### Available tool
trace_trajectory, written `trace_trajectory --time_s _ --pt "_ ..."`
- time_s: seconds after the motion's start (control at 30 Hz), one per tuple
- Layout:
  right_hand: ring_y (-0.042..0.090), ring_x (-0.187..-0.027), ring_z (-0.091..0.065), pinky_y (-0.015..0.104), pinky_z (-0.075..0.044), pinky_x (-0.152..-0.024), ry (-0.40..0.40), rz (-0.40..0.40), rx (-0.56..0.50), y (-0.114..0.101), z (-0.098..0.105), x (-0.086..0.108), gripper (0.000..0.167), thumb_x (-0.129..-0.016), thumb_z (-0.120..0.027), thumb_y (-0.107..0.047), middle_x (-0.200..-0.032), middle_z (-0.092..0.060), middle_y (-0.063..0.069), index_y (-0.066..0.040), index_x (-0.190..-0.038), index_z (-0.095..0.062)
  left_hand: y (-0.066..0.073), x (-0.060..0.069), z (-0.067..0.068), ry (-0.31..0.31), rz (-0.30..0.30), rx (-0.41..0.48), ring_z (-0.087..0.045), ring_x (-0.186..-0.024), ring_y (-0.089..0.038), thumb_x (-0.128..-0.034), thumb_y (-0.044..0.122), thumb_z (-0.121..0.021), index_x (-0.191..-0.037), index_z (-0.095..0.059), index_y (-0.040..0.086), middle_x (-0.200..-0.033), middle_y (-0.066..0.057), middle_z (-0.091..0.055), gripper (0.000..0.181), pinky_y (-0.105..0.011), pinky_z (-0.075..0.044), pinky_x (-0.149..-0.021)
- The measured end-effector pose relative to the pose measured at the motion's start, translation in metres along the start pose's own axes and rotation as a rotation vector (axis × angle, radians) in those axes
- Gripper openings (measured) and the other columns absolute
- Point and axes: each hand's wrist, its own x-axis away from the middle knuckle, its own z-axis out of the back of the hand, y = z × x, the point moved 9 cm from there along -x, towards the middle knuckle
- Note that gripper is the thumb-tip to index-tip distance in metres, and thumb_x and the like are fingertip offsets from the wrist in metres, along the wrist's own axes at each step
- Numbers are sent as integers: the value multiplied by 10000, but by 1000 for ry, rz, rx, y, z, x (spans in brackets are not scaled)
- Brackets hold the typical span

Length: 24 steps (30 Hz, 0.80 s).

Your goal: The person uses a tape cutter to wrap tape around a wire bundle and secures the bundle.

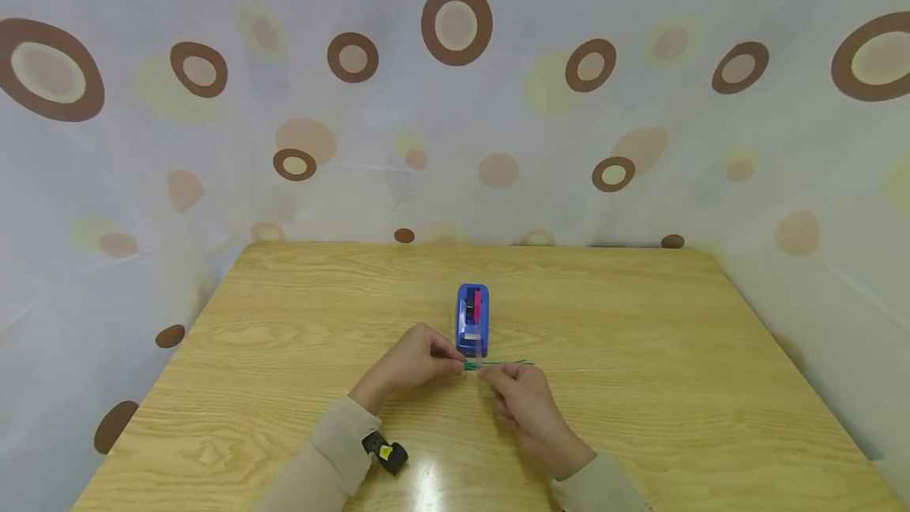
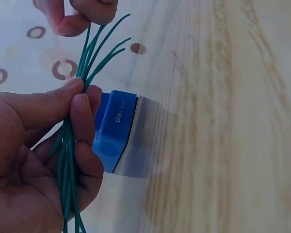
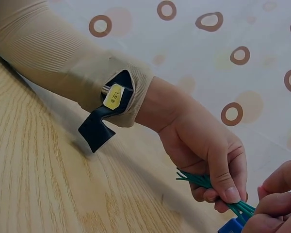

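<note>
Head view: on the wooden table (image 1: 640, 322) stands a blue tape dispenser (image 1: 462, 330) with a pink roll (image 1: 478, 305) in it, and both hands work just off its near end, the end facing the person. Left of that near end, the left hand (image 1: 415, 358) pinches a bundle of thin green strands (image 2: 70, 165), thumb against fingertips, the other fingers curled in behind. These strands lie crosswise just in front of the dispenser — their free ends fan out past its right side, and others poke out behind the left hand. A see-through strip of tape (image 1: 479, 352) runs from the dispenser's near end to the right hand (image 1: 528, 409), which is in front of the dispenser and a little to its right; thumb and forefinger pinch the strip, the other fingers bent under. Nearer the person than the dispenser, and to its left, a black strap (image 3: 101, 128) with a yellow label (image 3: 113, 96) hangs at the left cuff of a beige sleeve (image 3: 63, 53). Beyond the dispenser, past the table's far edge, hangs a pale cloth (image 1: 498, 117) — brown rings and spots all over.
</note>
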Motion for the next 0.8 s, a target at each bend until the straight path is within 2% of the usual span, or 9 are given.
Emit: trace_trajectory --time_s 0.33,0.57,0.8 --pt "45 -411 -244 200 -196 -404 -1 12 6 -2 -1 0 169 -921 -665 -102 -520 -318 -67 53 -858 -688 3 0 -2 -4 -8 22 -629 -701 -96 -877 67 -749 -879 -794 84 -812 22 -723 48 -259 -511 -627" --pt "43 -419 -252 195 -202 -401 12 4 17 0 -1 1 224 -927 -659 -104 -536 -335 -71 104 -1006 -682 6 2 -4 5 -14 5 -626 -718 -99 -879 88 -753 -881 -798 97 -826 34 -714 46 -255 -506 -630" --pt "52 -423 -263 193 -209 -402 20 5 25 0 -3 2 232 -937 -653 -112 -526 -343 -64 102 -1022 -678 8 3 -6 18 -19 -18 -616 -684 -75 -876 94 -759 -888 -798 74 -805 55 -715 45 -239 -490 -594"
